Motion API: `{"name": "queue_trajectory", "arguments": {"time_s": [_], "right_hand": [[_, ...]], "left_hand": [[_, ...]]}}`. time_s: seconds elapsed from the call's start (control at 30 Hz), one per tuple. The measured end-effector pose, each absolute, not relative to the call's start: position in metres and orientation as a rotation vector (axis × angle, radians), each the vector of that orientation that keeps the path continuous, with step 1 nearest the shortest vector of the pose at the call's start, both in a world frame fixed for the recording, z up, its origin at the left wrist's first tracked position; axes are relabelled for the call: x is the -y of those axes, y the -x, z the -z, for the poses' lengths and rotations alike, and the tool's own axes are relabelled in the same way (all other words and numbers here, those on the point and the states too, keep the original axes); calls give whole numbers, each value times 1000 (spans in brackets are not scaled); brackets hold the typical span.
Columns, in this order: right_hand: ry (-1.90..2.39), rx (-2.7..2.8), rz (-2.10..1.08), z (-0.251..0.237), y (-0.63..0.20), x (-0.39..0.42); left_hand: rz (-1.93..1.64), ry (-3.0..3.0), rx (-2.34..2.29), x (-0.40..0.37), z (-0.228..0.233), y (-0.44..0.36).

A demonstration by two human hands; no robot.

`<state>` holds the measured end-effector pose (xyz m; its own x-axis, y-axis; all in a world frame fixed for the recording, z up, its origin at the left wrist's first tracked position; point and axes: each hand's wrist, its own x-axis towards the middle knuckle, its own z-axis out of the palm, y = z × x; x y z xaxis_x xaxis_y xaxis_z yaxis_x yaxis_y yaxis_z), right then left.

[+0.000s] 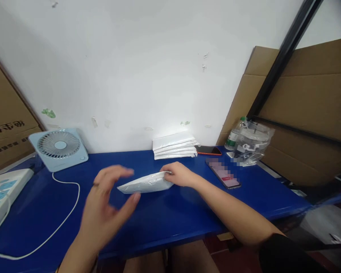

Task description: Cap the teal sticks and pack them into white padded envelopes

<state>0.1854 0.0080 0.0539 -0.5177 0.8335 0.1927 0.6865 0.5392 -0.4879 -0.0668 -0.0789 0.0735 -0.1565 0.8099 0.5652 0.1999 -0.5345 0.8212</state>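
Near the middle of the blue worktop (187, 212), the right hand (179, 174) pinches one end of a white padded envelope (144, 183) while the left hand (106, 206) hovers spread and empty beside it.

My left hand (106, 206) hovers in front of me with the palm turned inward, fingers spread and loosely curled, thumb pointing right; it is blurred, so I cannot tell the fingertips apart, though a dark band seems to sit on one finger. Its grip is empty. My right arm reaches forward from the lower right, bare forearm stretched across and a dark sleeve at the upper arm. My right hand (179, 175) lies low, knuckles up, fingers pinched closed.
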Motion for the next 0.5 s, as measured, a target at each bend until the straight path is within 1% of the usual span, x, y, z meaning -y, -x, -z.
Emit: {"name": "queue_trajectory", "arguments": {"time_s": [0.07,0.13,0.23,0.27,0.33,0.43,0.5], "right_hand": [[1218,2162,-923,-55,-207,-14],[1215,1875,-1236,-48,-222,-23],[1193,1490,-1479,-35,-233,-36],[1177,1398,-1538,-32,-235,-38],[1129,1273,-1675,-27,-238,-41],[1016,1124,-1889,-25,-243,-44],[950,1013,-1955,-22,-246,-46]], "left_hand": [[-1582,-1580,-1290,39,-66,54],[-1381,-1379,-1334,9,-54,45],[-1061,-1088,-1151,-11,-34,36],[-1008,-1048,-1106,-13,-28,34],[-1005,-1022,-1082,-14,-20,29],[-1106,-1047,-1114,-15,-16,22],[-1212,-1071,-1134,-18,-18,20]]}}
